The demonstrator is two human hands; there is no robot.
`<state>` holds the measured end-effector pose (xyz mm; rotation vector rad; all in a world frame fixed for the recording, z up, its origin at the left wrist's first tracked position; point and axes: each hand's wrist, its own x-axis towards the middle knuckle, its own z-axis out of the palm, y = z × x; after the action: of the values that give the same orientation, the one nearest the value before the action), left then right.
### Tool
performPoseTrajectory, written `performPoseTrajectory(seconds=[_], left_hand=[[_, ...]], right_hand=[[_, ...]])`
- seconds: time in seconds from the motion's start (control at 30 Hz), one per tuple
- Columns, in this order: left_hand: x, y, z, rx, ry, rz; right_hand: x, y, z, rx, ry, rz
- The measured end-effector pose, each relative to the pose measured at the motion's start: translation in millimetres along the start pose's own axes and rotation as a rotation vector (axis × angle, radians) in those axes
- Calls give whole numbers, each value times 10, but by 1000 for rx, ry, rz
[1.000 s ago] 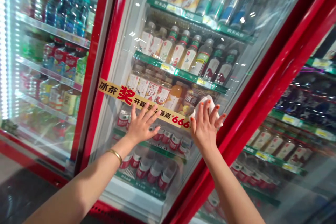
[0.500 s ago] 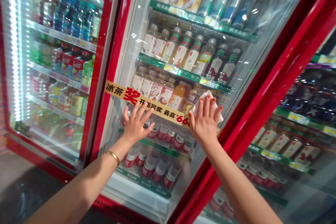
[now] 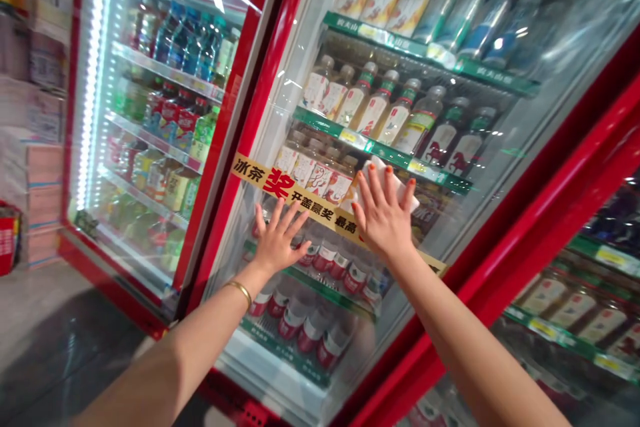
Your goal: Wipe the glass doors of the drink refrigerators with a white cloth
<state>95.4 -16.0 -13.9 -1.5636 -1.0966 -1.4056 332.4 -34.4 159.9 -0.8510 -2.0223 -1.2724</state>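
Note:
My right hand [image 3: 387,217] lies flat with fingers spread, pressing a white cloth [image 3: 407,199] to the glass door [image 3: 400,307] of a red-framed drinks cooler. Part of the cloth shows past the fingertips and the rest is hidden under the hand. Across the door runs a yellow strip [image 3: 313,203] with black and red lettering, and my right hand covers some of it. My left hand [image 3: 280,240], a gold bangle [image 3: 240,293] on its wrist, rests at the glass just below the strip. Its fingers are spread and it holds nothing.
Behind the glass, bottles [image 3: 395,113] stand in rows on green-edged shelves [image 3: 380,150]. A second lit cooler [image 3: 165,127] is on the left, with stacked boxes [image 3: 43,203] beyond it. The red door frame [image 3: 545,167] slants along the right, beside another section of bottles [image 3: 575,303].
My right hand and the cloth have slid left across the glass, over the strip's lettering. My left hand stays near the same spot below the strip. The view has turned left, bringing boxes into sight.

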Motion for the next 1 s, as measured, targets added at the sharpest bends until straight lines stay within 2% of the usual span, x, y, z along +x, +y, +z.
performPoseTrajectory(seconds=[0.03, 0.1, 0.17, 0.23, 0.27, 0.3, 0.37, 0.47, 0.5, 0.57, 0.63, 0.7, 0.73, 0.8, 0.87, 0.93, 1.0], left_hand=[[-3, -3, -5, 1, -4, -4], [-14, -41, -27, 5, -19, -16], [-34, -132, -67, 18, -27, -29], [-67, -264, -110, 37, -23, -42], [-88, -334, -125, 48, -22, -47], [-110, -398, -134, 57, -23, -53], [-157, -497, -126, 62, -26, -59], [-213, -559, -75, 41, -20, -60], [-226, -563, -56, 36, -17, -62], [-246, -559, -27, 35, -13, -74], [-257, -551, -10, 39, -6, -94], [-262, -543, -4, 42, 1, -113], [-263, -539, -4, 45, 0, -121], [-265, -532, -5, 53, -10, -133], [-266, -526, -4, 66, -22, -145], [-271, -523, 4, 78, -27, -158], [-277, -523, 18, 90, -22, -174]], right_hand=[[134, -97, 53, 21, -23, -28], [237, -332, 171, 71, -90, -177], [125, -487, 252, 106, -138, -370], [-62, -471, 257, 106, -142, -500], [-123, -408, 232, 96, -127, -515], [-135, -329, 198, 83, -104, -489], [7, -200, 131, 56, -46, -344], [445, -279, 141, 51, 10, -145], [562, -379, 181, 65, 1, -143], [643, -604, 286, 105, -56, -238], [515, -740, 369, 135, -124, -403], [311, -705, 378, 143, -160, -530], [240, -635, 354, 138, -160, -543], [242, -476, 280, 110, -125, -453], [433, -416, 231, 82, -65, -292], [687, -521, 258, 83, -18, -188], [834, -725, 355, 121, -18, -232]])
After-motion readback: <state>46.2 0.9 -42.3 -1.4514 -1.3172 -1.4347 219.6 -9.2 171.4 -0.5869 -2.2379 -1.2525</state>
